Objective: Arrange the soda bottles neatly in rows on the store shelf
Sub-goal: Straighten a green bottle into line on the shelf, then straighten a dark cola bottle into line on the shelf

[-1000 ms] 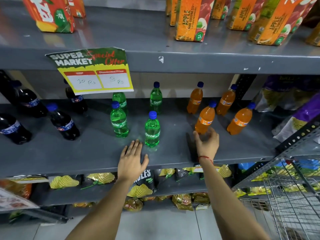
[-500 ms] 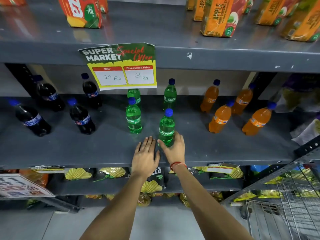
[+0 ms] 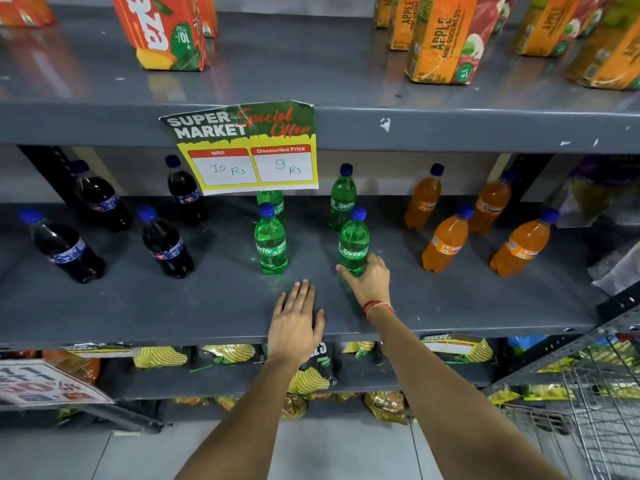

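On the grey middle shelf (image 3: 138,306) stand several small soda bottles with blue caps. Dark cola bottles (image 3: 166,244) are at the left, green Sprite bottles (image 3: 271,244) in the middle, orange soda bottles (image 3: 445,242) at the right. My right hand (image 3: 369,282) wraps the base of the front right Sprite bottle (image 3: 354,244), which stands upright. My left hand (image 3: 296,323) lies flat on the shelf near its front edge, fingers apart, holding nothing. One green bottle behind the price sign is partly hidden.
A "Super Market Special Offer" price sign (image 3: 246,147) hangs from the upper shelf edge. Juice cartons (image 3: 446,36) stand on the shelf above. Snack bags (image 3: 308,375) fill the shelves below. A wire cart (image 3: 602,410) is at the lower right.
My right hand left the orange bottles, came over to the front Sprite bottle and closed around its base. That bottle now stands farther right of the left front one. My left hand stays flat.
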`<state>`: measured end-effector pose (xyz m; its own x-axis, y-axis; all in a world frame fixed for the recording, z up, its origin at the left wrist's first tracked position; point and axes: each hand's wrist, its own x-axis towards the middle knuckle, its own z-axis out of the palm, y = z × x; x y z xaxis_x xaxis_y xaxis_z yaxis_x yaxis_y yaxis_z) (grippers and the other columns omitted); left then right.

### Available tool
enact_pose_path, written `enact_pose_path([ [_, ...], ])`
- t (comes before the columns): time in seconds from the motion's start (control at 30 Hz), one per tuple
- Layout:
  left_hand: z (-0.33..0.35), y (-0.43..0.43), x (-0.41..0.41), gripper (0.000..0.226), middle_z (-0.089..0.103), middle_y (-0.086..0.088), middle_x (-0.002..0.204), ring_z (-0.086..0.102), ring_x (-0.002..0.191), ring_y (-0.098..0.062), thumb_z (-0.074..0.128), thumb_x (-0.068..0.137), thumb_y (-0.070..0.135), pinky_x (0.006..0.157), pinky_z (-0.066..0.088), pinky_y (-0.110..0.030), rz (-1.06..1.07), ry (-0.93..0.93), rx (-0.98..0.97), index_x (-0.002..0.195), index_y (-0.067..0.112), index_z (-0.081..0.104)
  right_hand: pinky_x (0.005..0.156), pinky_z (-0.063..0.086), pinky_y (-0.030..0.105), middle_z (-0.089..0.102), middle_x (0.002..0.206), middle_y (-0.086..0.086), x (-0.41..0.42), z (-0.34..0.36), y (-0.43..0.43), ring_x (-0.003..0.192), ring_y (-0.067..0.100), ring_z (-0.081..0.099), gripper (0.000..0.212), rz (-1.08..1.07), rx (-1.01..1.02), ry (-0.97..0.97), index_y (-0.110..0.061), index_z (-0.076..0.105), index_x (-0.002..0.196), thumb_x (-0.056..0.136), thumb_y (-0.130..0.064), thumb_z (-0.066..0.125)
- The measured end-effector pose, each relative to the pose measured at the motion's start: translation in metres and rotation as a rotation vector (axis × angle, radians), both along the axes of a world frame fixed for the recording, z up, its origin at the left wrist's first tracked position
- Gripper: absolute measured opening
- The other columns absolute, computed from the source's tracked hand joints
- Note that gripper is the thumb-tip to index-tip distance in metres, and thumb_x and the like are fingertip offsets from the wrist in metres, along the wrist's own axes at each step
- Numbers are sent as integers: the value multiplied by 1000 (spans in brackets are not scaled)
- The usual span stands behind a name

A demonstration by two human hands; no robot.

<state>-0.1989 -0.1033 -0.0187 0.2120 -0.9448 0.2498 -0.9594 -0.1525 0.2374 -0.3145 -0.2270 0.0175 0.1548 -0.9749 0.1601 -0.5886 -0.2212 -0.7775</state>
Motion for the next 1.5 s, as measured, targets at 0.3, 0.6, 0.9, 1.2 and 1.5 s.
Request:
enact_pose_path([
  [0.3, 0, 0, -1, 52, 44, -11, 143, 36, 135, -24, 34, 92, 35, 110, 29, -44, 6, -11, -10, 133, 5, 45, 98, 38, 35, 45, 121, 20, 0, -9, 12, 112, 31, 47, 73, -55, 19, -100, 1, 47, 121, 64, -28, 83],
  [0.6, -3, 0, 0, 50, 43, -11, 144, 34, 135, -23, 39, 93, 34, 111, 29, -45, 2, 1, 0, 134, 6, 44, 93, 33, 33, 52, 112, 23, 6, -12, 8, 109, 35, 46, 57, -60, 34, -67, 3, 49, 121, 76, -22, 74],
  [0.9, -2, 0, 1, 53, 35, -9, 149, 25, 140, -21, 34, 95, 39, 114, 20, -41, -4, 2, 47, 139, 8, 36, 97, 31, 34, 50, 117, 22, 5, -13, 7, 114, 35, 43, 65, -61, 56, -62, 2, 45, 125, 74, -27, 76],
  [1.2, 7, 16, 21, 46, 39, -10, 146, 30, 138, -20, 37, 97, 33, 112, 21, -38, -32, 139, -32, 135, 7, 42, 86, 47, 45, 54, 102, 20, -2, -12, 43, 96, 39, 55, 40, -183, -31, -183, 2, 56, 108, 78, -19, 73],
  [1.5, 24, 84, 120, 54, 53, -18, 134, 44, 128, -31, 26, 91, 33, 102, 37, -51, 265, 107, -70, 124, 1, 53, 82, 53, 41, 58, 102, 16, 134, 13, 98, 87, 21, 57, 33, 310, -21, -243, -2, 60, 107, 79, -17, 71],
])
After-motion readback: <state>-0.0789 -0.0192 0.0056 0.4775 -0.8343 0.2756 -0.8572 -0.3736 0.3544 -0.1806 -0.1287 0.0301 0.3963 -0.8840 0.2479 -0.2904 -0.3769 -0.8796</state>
